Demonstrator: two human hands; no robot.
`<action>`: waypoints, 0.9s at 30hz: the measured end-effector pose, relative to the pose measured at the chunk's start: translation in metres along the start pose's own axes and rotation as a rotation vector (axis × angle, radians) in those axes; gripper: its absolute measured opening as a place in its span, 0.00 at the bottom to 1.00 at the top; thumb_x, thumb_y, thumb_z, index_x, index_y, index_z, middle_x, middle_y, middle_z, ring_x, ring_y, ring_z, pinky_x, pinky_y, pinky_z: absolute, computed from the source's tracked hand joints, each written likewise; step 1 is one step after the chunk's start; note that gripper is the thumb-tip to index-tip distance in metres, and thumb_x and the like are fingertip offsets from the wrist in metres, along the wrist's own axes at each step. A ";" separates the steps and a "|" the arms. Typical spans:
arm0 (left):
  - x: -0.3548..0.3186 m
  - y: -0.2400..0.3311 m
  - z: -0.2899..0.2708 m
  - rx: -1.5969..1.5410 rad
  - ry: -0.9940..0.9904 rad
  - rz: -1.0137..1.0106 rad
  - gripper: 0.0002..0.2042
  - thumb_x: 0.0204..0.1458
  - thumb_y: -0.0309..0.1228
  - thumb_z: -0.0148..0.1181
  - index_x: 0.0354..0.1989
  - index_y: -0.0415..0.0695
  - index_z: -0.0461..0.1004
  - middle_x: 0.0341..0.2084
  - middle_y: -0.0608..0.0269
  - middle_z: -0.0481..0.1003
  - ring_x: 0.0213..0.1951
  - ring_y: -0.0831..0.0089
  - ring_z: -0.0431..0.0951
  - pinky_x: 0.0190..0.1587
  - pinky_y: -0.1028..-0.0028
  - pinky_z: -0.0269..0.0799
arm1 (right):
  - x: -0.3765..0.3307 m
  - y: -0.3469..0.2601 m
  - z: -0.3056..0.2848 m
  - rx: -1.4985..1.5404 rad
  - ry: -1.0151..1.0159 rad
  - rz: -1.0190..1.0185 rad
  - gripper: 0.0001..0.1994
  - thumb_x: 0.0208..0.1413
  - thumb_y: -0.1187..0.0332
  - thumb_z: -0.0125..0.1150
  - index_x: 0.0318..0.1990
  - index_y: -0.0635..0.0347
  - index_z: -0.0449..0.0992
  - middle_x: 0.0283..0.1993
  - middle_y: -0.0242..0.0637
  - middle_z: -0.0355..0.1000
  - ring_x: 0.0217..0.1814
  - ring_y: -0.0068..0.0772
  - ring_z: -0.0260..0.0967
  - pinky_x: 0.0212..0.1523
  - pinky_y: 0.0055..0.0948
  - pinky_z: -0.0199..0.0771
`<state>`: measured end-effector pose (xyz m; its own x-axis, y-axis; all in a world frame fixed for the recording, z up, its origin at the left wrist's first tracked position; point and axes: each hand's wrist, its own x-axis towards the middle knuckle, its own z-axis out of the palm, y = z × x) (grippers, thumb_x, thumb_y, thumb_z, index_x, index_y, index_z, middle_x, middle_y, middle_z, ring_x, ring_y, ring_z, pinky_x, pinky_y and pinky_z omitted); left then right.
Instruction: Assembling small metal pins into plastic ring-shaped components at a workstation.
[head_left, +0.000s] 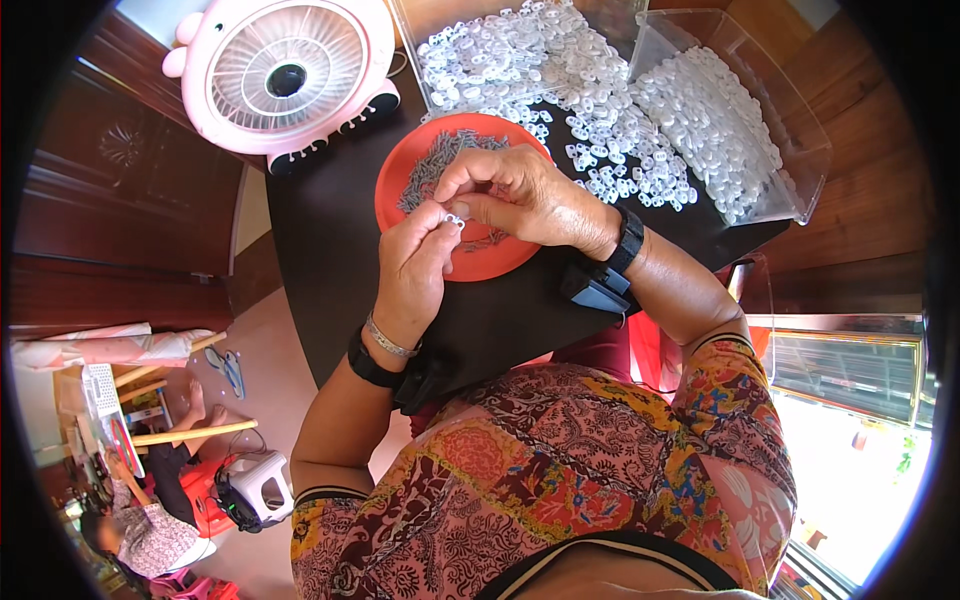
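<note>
My left hand (413, 262) is closed, pinching a small white plastic piece with holes (455, 220) between thumb and fingertips. Over the same spot my right hand (530, 195) is closed too, its thumb and forefinger pressed together beside that piece. Whatever sits between the right fingertips is too small to make out. Both hands are above a round orange-red plate (388, 185), which holds a heap of small grey metal screws (440, 160). My hands cover part of the heap and plate.
Clear bins at the back hold white plastic pieces (500, 60) and more small pale pieces (710, 130); some are spilled on the dark table (320, 260). A pink animal-shaped fan (287, 80) stands at the back left. Another person (160, 535) sits at the lower left.
</note>
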<state>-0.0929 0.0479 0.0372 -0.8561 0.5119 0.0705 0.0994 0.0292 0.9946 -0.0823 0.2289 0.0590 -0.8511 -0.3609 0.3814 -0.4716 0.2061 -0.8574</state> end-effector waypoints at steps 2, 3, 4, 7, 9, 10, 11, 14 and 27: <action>-0.001 0.000 0.002 0.002 0.002 0.021 0.09 0.52 0.30 0.48 0.24 0.39 0.68 0.14 0.70 0.64 0.17 0.82 0.64 0.20 0.83 0.56 | 0.000 0.000 0.001 0.001 0.010 -0.005 0.04 0.55 0.78 0.56 0.38 0.62 0.72 0.33 0.29 0.72 0.36 0.17 0.70 0.36 0.19 0.72; -0.002 0.000 0.004 -0.018 0.021 0.020 0.09 0.53 0.30 0.47 0.24 0.38 0.68 0.14 0.69 0.65 0.17 0.82 0.64 0.20 0.83 0.56 | 0.000 -0.002 0.001 0.001 0.009 -0.004 0.04 0.55 0.78 0.56 0.38 0.62 0.72 0.33 0.29 0.72 0.36 0.17 0.70 0.36 0.19 0.72; -0.002 0.000 0.004 -0.038 0.040 0.020 0.09 0.53 0.30 0.47 0.24 0.38 0.68 0.13 0.69 0.65 0.17 0.82 0.64 0.20 0.83 0.56 | 0.000 -0.004 0.001 -0.017 -0.004 0.004 0.04 0.55 0.78 0.56 0.37 0.62 0.72 0.33 0.29 0.72 0.35 0.17 0.69 0.35 0.19 0.71; -0.003 -0.005 0.004 -0.033 0.024 0.055 0.09 0.53 0.29 0.47 0.24 0.38 0.68 0.13 0.69 0.65 0.17 0.82 0.64 0.19 0.83 0.57 | 0.001 -0.004 0.002 -0.047 -0.012 -0.023 0.04 0.55 0.78 0.56 0.37 0.62 0.72 0.32 0.30 0.72 0.34 0.18 0.70 0.34 0.20 0.71; -0.003 -0.003 0.006 -0.045 0.024 0.047 0.09 0.53 0.29 0.47 0.24 0.38 0.68 0.13 0.69 0.65 0.16 0.82 0.64 0.19 0.83 0.57 | 0.000 -0.002 0.002 -0.062 -0.003 -0.054 0.04 0.55 0.78 0.56 0.37 0.63 0.72 0.32 0.30 0.72 0.33 0.19 0.70 0.33 0.20 0.71; -0.003 -0.002 0.008 -0.057 0.024 0.039 0.09 0.53 0.29 0.47 0.24 0.39 0.67 0.13 0.69 0.65 0.16 0.82 0.64 0.19 0.83 0.57 | -0.001 -0.002 0.002 -0.065 -0.002 -0.071 0.04 0.54 0.78 0.56 0.37 0.63 0.72 0.32 0.31 0.72 0.33 0.20 0.71 0.33 0.21 0.71; -0.002 -0.002 0.008 -0.056 0.016 0.047 0.09 0.53 0.29 0.47 0.24 0.39 0.67 0.13 0.69 0.65 0.16 0.82 0.64 0.19 0.83 0.57 | -0.001 -0.001 0.000 -0.074 0.002 -0.088 0.04 0.54 0.78 0.56 0.37 0.63 0.72 0.32 0.32 0.72 0.33 0.22 0.72 0.33 0.21 0.71; 0.000 -0.004 0.007 -0.091 0.005 0.002 0.09 0.53 0.30 0.47 0.23 0.40 0.67 0.14 0.69 0.65 0.17 0.82 0.64 0.19 0.83 0.58 | -0.001 0.001 -0.002 -0.097 0.003 -0.064 0.04 0.54 0.77 0.57 0.37 0.63 0.73 0.33 0.35 0.74 0.35 0.25 0.73 0.35 0.23 0.72; 0.003 -0.004 0.003 -0.134 0.076 -0.053 0.09 0.54 0.28 0.49 0.22 0.41 0.67 0.15 0.70 0.66 0.16 0.85 0.63 0.17 0.84 0.55 | -0.007 0.048 -0.094 -0.966 0.478 0.209 0.07 0.50 0.65 0.56 0.32 0.58 0.76 0.30 0.42 0.74 0.32 0.46 0.72 0.33 0.37 0.71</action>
<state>-0.0946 0.0516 0.0336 -0.8949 0.4459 0.0183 -0.0110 -0.0630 0.9980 -0.1211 0.3270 0.0476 -0.8384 0.1113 0.5335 -0.1121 0.9228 -0.3686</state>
